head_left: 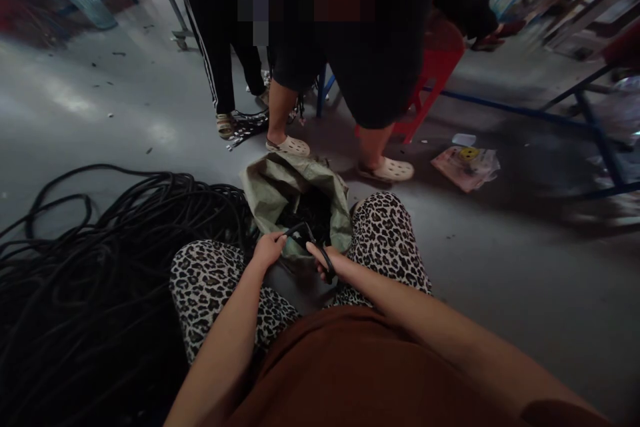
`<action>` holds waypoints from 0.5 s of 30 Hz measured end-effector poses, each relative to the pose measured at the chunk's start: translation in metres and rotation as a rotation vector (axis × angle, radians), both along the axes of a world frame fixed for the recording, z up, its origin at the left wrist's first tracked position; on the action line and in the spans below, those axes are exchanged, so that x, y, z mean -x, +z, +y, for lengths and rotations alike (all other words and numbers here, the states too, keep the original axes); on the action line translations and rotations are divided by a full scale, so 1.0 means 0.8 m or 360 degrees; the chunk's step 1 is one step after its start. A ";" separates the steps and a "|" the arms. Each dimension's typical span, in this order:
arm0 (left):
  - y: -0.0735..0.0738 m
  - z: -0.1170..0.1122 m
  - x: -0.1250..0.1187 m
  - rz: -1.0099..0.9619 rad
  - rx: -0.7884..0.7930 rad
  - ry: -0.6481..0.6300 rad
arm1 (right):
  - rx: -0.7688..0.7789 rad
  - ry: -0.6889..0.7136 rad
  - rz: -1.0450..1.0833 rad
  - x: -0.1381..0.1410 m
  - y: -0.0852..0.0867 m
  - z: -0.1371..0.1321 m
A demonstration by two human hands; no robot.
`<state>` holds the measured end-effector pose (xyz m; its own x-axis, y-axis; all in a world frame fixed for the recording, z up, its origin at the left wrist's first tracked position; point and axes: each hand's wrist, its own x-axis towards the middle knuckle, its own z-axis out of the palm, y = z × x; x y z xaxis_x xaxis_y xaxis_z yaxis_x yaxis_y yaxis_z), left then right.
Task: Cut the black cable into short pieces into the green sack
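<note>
Between my knees stands a pale green woven sack (265, 190), its mouth wide and dark pieces lying inside. My left hand (269, 249) is closed around a length of black cable (295, 231), whose end reaches over the sack. In my right hand (323, 259) is a pair of scissors (327, 265) with black handles. The blades point up and to the left, close to the cable's end; whether they touch it I cannot tell. A large heap of black cable (150, 213) lies on the floor to my left.
Two people stand just beyond the sack, one in pale clogs (393, 170). A red plastic stool (435, 73) is behind them. Farther right are a plastic packet (467, 167) and a blue table frame (590, 120). A bluish basket (90, 5) stands far left.
</note>
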<state>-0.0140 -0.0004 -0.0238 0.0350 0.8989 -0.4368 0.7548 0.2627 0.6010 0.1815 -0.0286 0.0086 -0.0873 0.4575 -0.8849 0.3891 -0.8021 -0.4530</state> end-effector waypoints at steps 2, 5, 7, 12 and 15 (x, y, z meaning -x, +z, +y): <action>0.001 0.000 -0.001 -0.0007 -0.0005 0.0011 | 0.0028 0.0008 0.0044 0.003 0.001 0.000; -0.001 -0.001 -0.003 -0.0018 0.0010 0.0002 | 0.0020 0.0036 0.0069 0.007 -0.002 0.001; -0.003 -0.002 -0.004 -0.0031 0.0028 -0.0011 | 0.0023 0.0058 0.0071 0.009 -0.005 0.002; -0.008 -0.003 -0.005 -0.0086 0.0058 0.0015 | 0.0022 0.0083 0.0043 0.010 -0.008 0.005; -0.008 -0.004 -0.006 -0.0123 0.0055 0.0015 | 0.0024 0.0103 0.0024 0.010 -0.012 0.006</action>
